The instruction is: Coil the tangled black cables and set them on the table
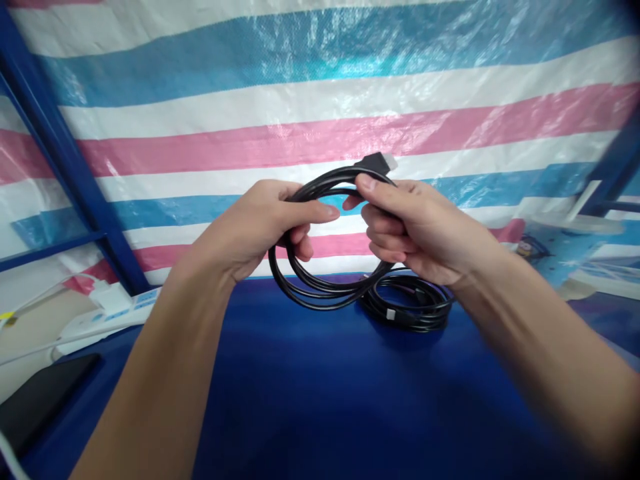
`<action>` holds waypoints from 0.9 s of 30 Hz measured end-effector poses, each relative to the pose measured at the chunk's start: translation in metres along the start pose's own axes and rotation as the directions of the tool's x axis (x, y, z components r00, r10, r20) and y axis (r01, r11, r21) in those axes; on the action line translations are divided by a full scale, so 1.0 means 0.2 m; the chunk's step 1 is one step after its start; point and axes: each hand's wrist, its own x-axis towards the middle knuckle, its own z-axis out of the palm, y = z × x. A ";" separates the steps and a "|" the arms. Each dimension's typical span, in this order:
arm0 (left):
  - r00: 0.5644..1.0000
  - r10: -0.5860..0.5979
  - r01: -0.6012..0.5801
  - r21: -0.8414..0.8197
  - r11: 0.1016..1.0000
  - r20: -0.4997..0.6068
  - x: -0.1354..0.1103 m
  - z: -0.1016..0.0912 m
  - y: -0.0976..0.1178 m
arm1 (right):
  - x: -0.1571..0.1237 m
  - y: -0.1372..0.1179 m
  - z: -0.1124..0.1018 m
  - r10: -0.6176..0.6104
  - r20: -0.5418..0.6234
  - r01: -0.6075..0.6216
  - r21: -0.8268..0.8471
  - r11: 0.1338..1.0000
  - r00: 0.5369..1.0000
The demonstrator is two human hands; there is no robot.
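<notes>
A black cable (320, 303) is wound into a loose coil and held up above the blue table. My left hand (285, 220) closes round the coil's left side, its thumb lying across the loops. On the other side, my right hand (400, 223) grips the coil with thumb and fingers. A black plug (375, 163) with a pale tip sticks up at the top of the coil, beside my right thumb. Behind and below my right hand, a second coiled black cable (410, 310) with a small white tag lies on the table.
The blue tabletop (300, 400) spreads below. At left are a white power strip (120, 313) with a plugged-in white adapter, and a dark flat device (50, 393). A light blue patterned container (555, 247) stands at right. Striped sheeting (300, 93) hangs behind, with blue frame posts.
</notes>
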 end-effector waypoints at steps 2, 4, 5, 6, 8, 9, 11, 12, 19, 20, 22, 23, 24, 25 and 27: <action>1.000 -0.021 0.022 0.094 0.995 -0.007 0.00 0.01 -0.01 | 0.00 0.01 -0.03 -0.050 0.038 0.057 -0.200 0.978 0.998; 0.999 -0.047 0.049 0.112 0.992 -0.017 0.01 0.03 -0.01 | 0.01 0.01 -0.07 -0.106 0.068 0.122 -0.327 0.937 0.992; 0.998 -0.058 0.061 0.095 0.994 -0.031 0.01 0.03 0.00 | 0.01 0.00 -0.10 -0.132 0.068 0.148 -0.360 0.921 0.989; 0.997 -0.067 0.070 0.081 0.994 -0.047 0.01 0.04 0.00 | 0.01 0.00 -0.12 -0.163 0.055 0.171 -0.391 0.904 0.985; 0.995 -0.077 0.084 0.118 0.989 -0.061 0.01 0.05 0.01 | 0.00 -0.02 -0.16 -0.237 0.029 0.219 -0.503 0.836 0.971; 0.996 -0.079 0.086 0.173 0.981 -0.050 0.01 0.06 0.02 | -0.01 -0.03 -0.17 -0.268 0.048 0.246 -0.574 0.781 0.962; 0.997 -0.082 0.076 0.292 0.954 0.011 0.00 0.08 0.02 | -0.03 -0.05 -0.16 -0.235 0.182 0.293 -0.711 0.639 0.955; 0.995 -0.084 0.063 0.328 0.943 0.049 0.00 0.09 0.02 | -0.04 -0.05 -0.14 -0.176 0.258 0.312 -0.762 0.568 0.950; 0.997 -0.070 0.071 -0.053 0.996 0.022 0.01 0.11 0.02 | -0.03 -0.04 -0.05 -0.219 0.222 0.311 -0.716 0.625 0.950; 0.997 -0.080 0.081 -0.161 0.984 0.010 0.01 0.10 0.02 | -0.02 -0.04 -0.06 -0.259 0.164 0.297 -0.706 0.643 0.952; 0.995 -0.103 0.093 -0.325 0.941 -0.014 0.02 0.08 0.03 | -0.01 -0.04 -0.06 -0.337 0.022 0.254 -0.705 0.663 0.941; 0.993 -0.120 0.107 -0.377 0.920 -0.010 0.02 0.08 0.03 | 0.00 -0.04 -0.06 -0.364 -0.044 0.230 -0.705 0.671 0.930; 0.991 -0.137 0.128 -0.412 0.902 0.008 0.02 0.08 0.02 | 0.00 -0.04 -0.06 -0.376 -0.089 0.210 -0.702 0.681 0.923; 0.988 -0.152 0.150 -0.426 0.892 0.029 0.02 0.08 0.02 | 0.00 -0.04 -0.06 -0.369 -0.109 0.194 -0.697 0.691 0.923; 0.982 -0.182 0.189 -0.409 0.893 0.056 0.02 0.09 0.00 | 0.00 -0.04 -0.07 -0.299 -0.074 0.169 -0.687 0.707 0.952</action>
